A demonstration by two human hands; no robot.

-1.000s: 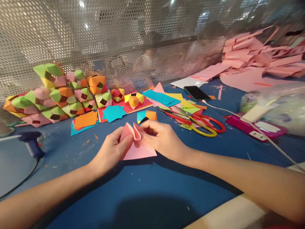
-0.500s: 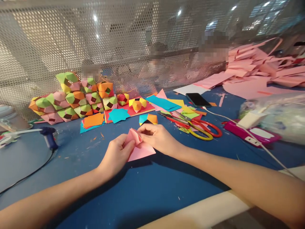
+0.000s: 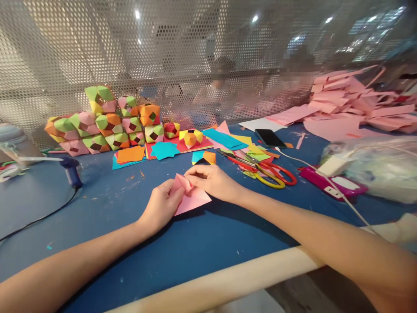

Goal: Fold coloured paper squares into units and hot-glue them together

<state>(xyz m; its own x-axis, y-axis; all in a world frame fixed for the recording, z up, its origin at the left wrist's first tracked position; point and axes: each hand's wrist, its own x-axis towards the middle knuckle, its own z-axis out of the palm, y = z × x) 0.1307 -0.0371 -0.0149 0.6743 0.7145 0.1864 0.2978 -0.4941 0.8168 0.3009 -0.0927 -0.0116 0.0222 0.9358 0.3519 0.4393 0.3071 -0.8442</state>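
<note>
Twin raised peaks of the pink folded paper [image 3: 194,201] are being gathered into one rolled flap, compared with a second ago. Its left side is being pinched between thumb and fingers of the left hand [image 3: 160,207]; the flap is being pinched from the right by fingertips of the right hand [image 3: 213,180]. Paper is being held between hands about equally near, peak pointing away from the body, loose corner pointing right. Blue tabletop [image 3: 182,256] is being shaded below; contact cannot be told. Beyond, origami modules [image 3: 109,124] are being backed by perforated metal screen [image 3: 182,48]
</note>
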